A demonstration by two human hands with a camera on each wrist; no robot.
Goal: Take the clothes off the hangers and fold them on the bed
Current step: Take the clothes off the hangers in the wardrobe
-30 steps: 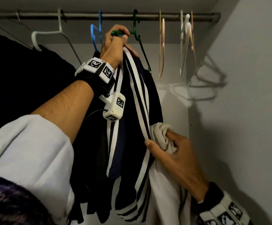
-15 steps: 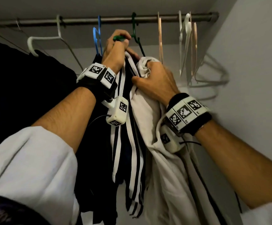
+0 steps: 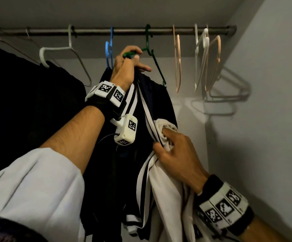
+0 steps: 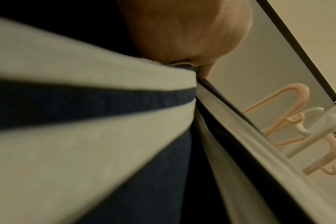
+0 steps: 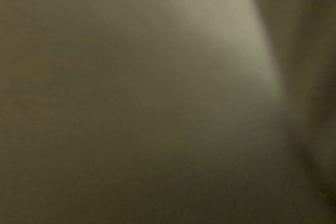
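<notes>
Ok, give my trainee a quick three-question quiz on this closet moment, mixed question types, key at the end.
1. True or false: the green hanger is hooked on the closet rod.
2. Which hand grips the bunched white cloth? A) left hand B) right hand
3. Fill in: the garment under the green hanger is dark with ____ stripes.

Key: 1 true; 2 B; 3 white.

The right hand (image 3: 178, 161) has dropped, pulling the white garment (image 3: 166, 189) down.
</notes>
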